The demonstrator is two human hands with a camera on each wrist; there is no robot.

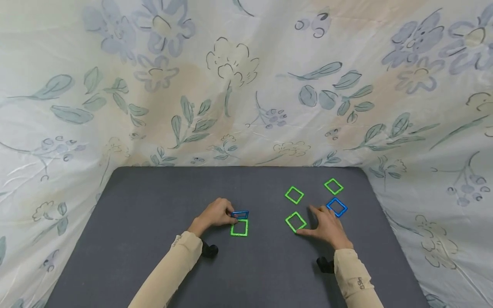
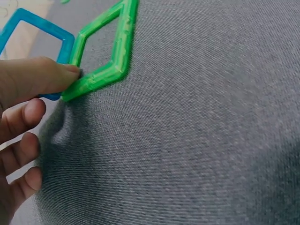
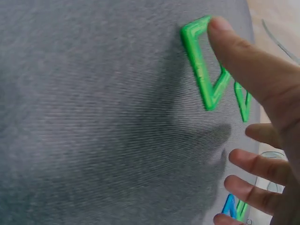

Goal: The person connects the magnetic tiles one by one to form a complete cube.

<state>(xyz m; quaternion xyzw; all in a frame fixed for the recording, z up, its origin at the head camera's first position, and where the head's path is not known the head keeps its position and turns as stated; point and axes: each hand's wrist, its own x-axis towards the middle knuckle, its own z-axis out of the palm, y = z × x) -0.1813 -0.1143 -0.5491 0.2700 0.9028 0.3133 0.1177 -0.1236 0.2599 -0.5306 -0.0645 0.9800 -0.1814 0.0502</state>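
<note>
My left hand (image 1: pixel 217 212) pinches a blue square frame tile (image 1: pixel 240 211) between thumb and fingers. The blue tile stands tilted up along the far side of a green square frame tile (image 1: pixel 239 235), which lies on the table. In the left wrist view, the thumb presses where the blue tile (image 2: pixel 44 26) meets a corner of the green tile (image 2: pixel 123 51). On the right, my right hand (image 1: pixel 327 226) is spread with its fingers apart. Its thumb tip is right at the near corner of another green square tile (image 1: pixel 290 215), overlapping that tile (image 3: pixel 199 65) in the right wrist view.
Beyond the right hand lie two more green square tiles, one nearer the middle (image 1: pixel 289 191) and one farther right (image 1: pixel 328 182). A blue square tile (image 1: pixel 341 202) lies just past the right fingertips. The dark grey table (image 1: pixel 154 192) is backed by floral cloth (image 1: pixel 239 85).
</note>
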